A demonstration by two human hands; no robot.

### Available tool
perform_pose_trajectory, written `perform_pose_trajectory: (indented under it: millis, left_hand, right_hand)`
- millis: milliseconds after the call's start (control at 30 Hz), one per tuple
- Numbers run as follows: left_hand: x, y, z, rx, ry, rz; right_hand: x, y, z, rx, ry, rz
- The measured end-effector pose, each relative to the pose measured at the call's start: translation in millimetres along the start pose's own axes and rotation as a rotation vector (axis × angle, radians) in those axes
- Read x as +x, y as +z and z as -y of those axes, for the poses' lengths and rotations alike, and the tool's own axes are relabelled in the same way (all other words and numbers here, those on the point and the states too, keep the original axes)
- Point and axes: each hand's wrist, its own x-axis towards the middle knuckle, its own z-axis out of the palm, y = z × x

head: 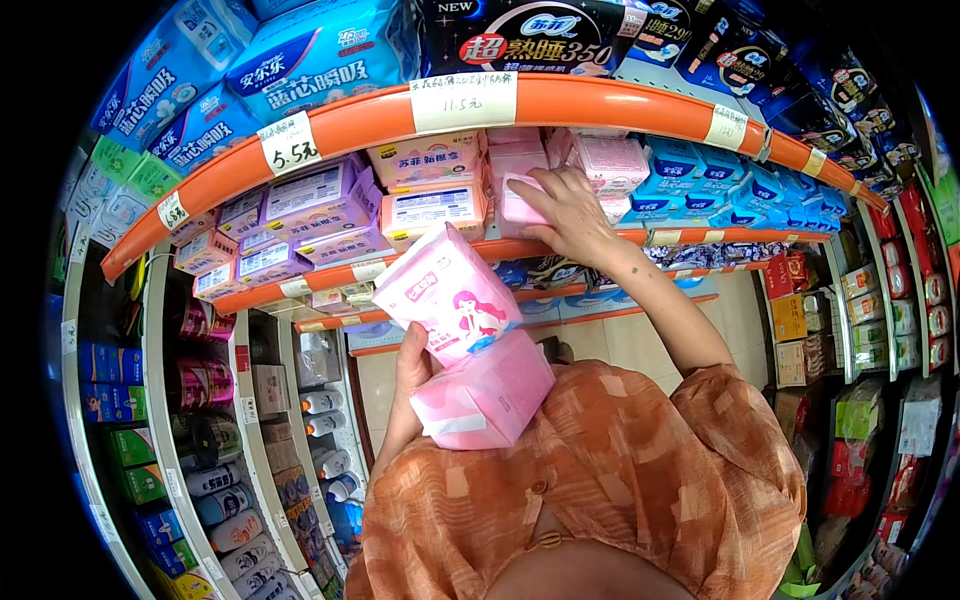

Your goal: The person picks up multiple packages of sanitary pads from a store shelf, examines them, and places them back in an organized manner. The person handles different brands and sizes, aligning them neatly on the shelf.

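Observation:
My left hand [414, 379] holds two pink packs of sanitary pads against my chest. The upper pack [450, 289] shows a drawing of a figure with long pink hair. Below it, the lower pack [487, 394] is tilted, with a white strip on its near end. My right hand [574, 214] reaches onto the shelf and grips a small pink pack [521, 202], thumb at its front and fingers over its top. To the left of that pack stand stacked peach-coloured packs [435, 214]. White-and-pink packs [613, 165] lie just right of my fingers.
An orange shelf edge [360, 112] with handwritten price tags curves above my right hand. Blue packs [690, 176] fill the shelf to the right, purple packs [315, 199] to the left. Overhead are larger blue packages [322, 60]. Side shelves with bottles [225, 502] flank me; floor tiles [600, 337] show below.

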Motion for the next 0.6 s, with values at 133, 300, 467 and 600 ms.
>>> perform_pose_trajectory:
  millis: [133, 300, 467, 600]
  left_hand:
    - [1.9, -6.6, 2.1, 0.037, 0.02, 0.015]
    - [3.6, -6.0, 1.8, -0.008, 0.002, 0.02]
    - [4.2, -4.4, 1.3, 0.006, -0.02, 0.023]
    - [4.5, -3.1, 1.5, 0.011, -0.02, 0.028]
  right_hand:
    - [0.0, 17.3, -9.8, 0.043, 0.008, 0.012]
    - [3.2, 32.1, -15.0, -0.013, -0.051, -0.036]
    - [6.0, 35.2, -21.1, -0.008, -0.068, 0.015]
    - [7.2, 31.1, -22.8, 0.08, -0.013, 0.066]
